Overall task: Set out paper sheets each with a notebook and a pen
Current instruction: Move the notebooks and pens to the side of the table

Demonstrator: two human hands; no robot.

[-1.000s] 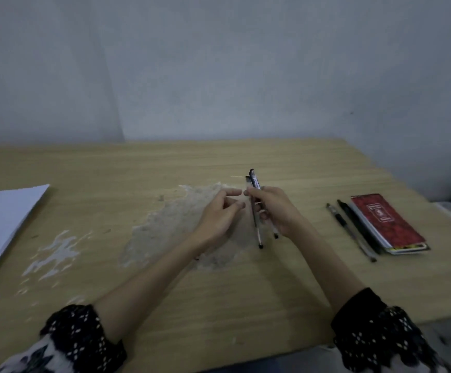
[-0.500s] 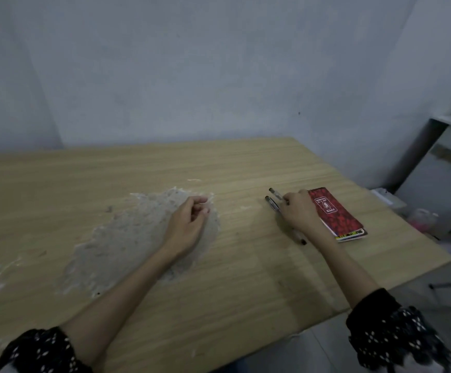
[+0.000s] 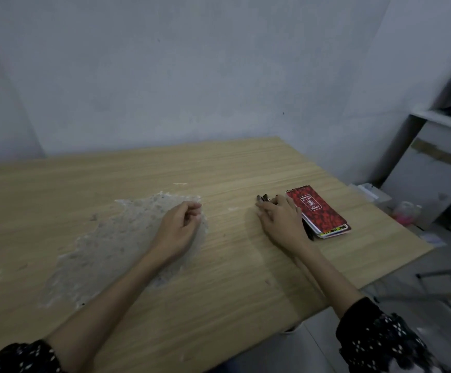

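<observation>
Pens [image 3: 264,198] lie under the right hand [image 3: 282,220], right of frame centre, its fingers spread flat over them (only the dark tips show past the fingertips). Left of centre, the left hand [image 3: 180,228] rests loosely curled, holding nothing, on the table's [image 3: 219,305] scuffed patch. Touching the pens' far side, the red notebook [image 3: 317,208] lies flat.

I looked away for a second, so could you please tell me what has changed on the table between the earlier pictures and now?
The right hand carried the two pens from mid-table rightward to the other pens beside the red notebook and now lies over them; whether it has let go is unclear. The left hand came off the pens and rests loosely curled on the worn patch. The notebook stayed put.
</observation>
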